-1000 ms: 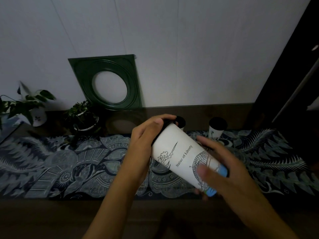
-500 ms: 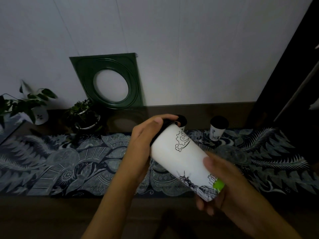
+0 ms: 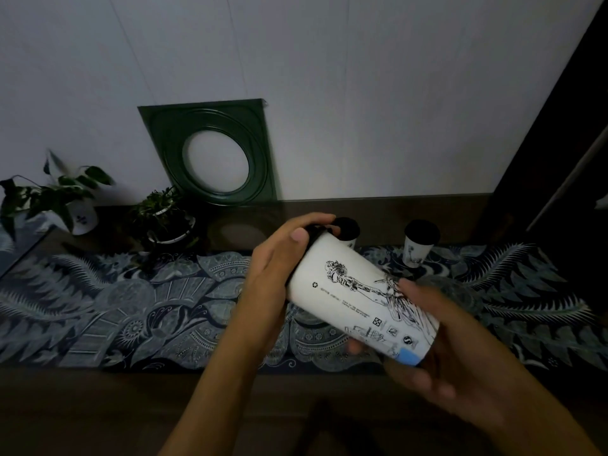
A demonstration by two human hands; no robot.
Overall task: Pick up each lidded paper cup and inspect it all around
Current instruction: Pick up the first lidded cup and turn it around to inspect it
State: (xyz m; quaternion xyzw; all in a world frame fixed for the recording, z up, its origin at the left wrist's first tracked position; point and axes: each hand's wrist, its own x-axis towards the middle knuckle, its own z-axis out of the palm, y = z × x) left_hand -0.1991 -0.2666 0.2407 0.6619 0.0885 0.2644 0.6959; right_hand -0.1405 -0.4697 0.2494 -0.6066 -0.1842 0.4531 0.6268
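Above the dark patterned cloth (image 3: pixel 98 311), a person is holding a big white paper cup (image 3: pixel 358 301) with both hands. The cup is lying tilted in the air, with its black lid (image 3: pixel 316 229) pointing up and away toward the wall and its bottom pointing down toward the person. It is not touching the cloth.

The left hand (image 3: pixel 279 268) is wrapping around the top end of the cup, with its fingers curling over the lid and its thumb lying along the side. The right hand (image 3: pixel 437 350) is cupping the bottom end, with its thumb resting on top of the cup wall and its fingers curling underneath. This hand is looking a bit blurry.

A black drawing of a figure is showing on the side of the cup facing up. Some tiny words and little marks are showing too, but they are too small to read. A small blue patch is showing near the bottom edge.

Two more lidded cups are standing on the cloth farther back. One small cup (image 3: pixel 347 230) is peeking out just behind the held cup's lid. The other cup (image 3: pixel 419 245) is standing off to the right, well apart from the hands.

A green square frame (image 3: pixel 210 153) with a round hole is leaning against the white wall. Two potted plants (image 3: pixel 65 202) (image 3: pixel 164 218) are sitting at the left.
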